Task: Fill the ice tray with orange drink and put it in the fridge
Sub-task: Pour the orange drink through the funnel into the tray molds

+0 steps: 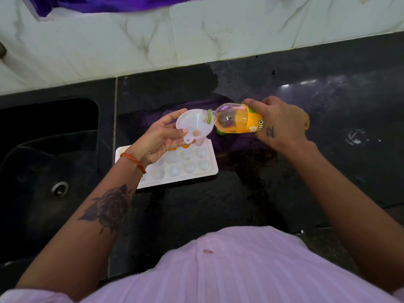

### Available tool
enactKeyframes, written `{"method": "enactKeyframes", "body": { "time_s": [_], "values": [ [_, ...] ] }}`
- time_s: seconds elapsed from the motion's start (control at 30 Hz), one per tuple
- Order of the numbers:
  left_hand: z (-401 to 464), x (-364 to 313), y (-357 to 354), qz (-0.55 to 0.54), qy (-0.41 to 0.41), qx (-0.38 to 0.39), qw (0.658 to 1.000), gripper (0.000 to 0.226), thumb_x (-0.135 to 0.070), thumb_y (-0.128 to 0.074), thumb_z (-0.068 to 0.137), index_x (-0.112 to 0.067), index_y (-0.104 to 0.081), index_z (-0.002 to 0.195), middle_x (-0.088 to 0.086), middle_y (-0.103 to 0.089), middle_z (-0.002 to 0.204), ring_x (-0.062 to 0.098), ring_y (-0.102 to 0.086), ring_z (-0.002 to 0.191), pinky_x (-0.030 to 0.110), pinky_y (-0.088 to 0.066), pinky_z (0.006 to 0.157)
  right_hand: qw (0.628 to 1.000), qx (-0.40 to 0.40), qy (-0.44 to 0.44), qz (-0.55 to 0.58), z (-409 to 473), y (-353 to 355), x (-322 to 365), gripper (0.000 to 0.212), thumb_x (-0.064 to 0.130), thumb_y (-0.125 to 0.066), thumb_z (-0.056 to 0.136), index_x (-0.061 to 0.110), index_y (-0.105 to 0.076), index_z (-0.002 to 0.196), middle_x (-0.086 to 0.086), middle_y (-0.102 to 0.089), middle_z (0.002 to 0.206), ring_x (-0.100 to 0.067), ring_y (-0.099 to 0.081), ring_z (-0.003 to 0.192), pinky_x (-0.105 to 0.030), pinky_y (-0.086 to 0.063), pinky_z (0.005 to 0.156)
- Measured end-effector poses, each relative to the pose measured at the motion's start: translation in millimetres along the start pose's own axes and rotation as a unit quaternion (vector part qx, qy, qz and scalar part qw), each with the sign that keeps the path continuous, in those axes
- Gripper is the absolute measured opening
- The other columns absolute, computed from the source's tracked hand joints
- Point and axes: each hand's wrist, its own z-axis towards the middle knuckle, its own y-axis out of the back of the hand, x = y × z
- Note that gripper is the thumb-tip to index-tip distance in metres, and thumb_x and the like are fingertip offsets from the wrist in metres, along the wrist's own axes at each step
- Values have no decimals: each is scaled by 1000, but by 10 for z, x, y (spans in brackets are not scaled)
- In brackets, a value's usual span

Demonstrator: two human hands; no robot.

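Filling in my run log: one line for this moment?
pouring | left hand holds white plastic funnel over white ice tray | right hand tips orange drink bottle | few cells filled

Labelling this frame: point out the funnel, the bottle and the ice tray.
funnel [192,124]: head view, inner wall of the bowl.
bottle [247,121]: head view, orange label.
ice tray [211,169]: head view, right rim.

A dark sink [43,162] sits at the left; purple cloth [91,4] lies upper left on white marble tiles [218,36].
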Motion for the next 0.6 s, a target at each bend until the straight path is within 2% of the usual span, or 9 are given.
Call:
{"method": "enactKeyframes", "body": {
  "time_s": [0.1, 0.27, 0.6],
  "values": [
    [3, -3, -18, 5, 2, -2, 1000, 56, 10, -56, 84, -13, -49, 135, 13, -61, 119, 17, -72, 71, 20, -53, 49, 1000, 2, 4, -8, -7, 13, -16, 65, 23, -72, 75, 32, -44, 133, -13, -59, 109, -37, -61, 85, -33, -32, 65],
    [14, -8, -31, 11, 10, -5, 1000, 56, 9, -58, 84, -15, -50, 134, 14, -59, 125, 21, -71, 78, 21, -54, 51, 1000, 3, 6, -17, 1, 42, -32, 67, 18, -72, 74, 31, -43, 133, -15, -58, 108, -38, -59, 87, -41, -42, 74],
    [33, -14, -42, 10, 10, -7, 1000, 54, 7, -59, 84, -17, -52, 132, 9, -64, 119, 25, -71, 93, 26, -57, 58, 1000, -2, 17, -21, 39, 48, -54, 68, 18, -71, 76, 30, -41, 135, -16, -57, 111, -37, -57, 95, -42, -41, 81]
  ]
}}
